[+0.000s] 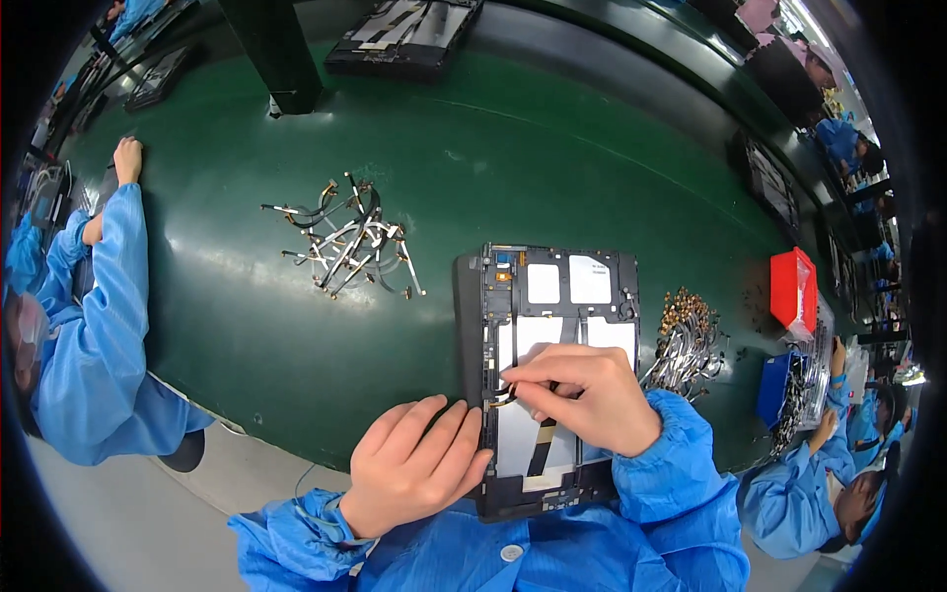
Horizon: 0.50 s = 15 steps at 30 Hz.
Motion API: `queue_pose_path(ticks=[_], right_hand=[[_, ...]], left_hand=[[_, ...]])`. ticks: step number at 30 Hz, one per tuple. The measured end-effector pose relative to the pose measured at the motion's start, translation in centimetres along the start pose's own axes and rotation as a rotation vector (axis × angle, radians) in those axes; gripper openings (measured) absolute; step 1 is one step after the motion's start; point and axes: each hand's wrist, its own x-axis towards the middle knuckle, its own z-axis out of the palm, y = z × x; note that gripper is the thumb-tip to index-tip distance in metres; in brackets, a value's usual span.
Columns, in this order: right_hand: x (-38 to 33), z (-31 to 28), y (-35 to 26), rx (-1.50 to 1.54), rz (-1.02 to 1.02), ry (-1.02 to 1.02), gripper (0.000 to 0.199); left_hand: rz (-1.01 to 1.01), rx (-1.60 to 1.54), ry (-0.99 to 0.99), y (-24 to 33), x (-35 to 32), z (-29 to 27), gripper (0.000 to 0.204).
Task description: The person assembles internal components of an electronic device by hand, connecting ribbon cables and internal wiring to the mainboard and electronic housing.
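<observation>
An opened tablet-like device lies in front of me, its inside facing up, with white panels and black ribbon cables in a black frame. My left hand rests on its left edge, fingers stretched out and holding nothing. Over the middle of the device, my right hand is closed in a pinch. Between its thumb and forefinger is a thin black cable, near the left inner edge; the fingers partly hide it.
Loose cables lie in a tangle on the green table; a denser cable bundle lies right of the device. Red and blue bins stand farther right. Co-workers sit at both sides. A dark post rises at the back.
</observation>
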Motion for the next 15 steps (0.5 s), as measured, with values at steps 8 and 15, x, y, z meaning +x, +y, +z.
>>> queue_pose_path(ticks=[8,15], right_hand=[[-0.1,0.0,0.3,0.048,-0.029,0.021,0.017],[0.0,-0.1,0.5,0.023,-0.048,0.023,0.021]], left_hand=[[0.169,0.058,0.062,-1.4,0.4,1.2,0.019],[0.331,0.103,0.026,-2.4,1.2,1.1,0.015]])
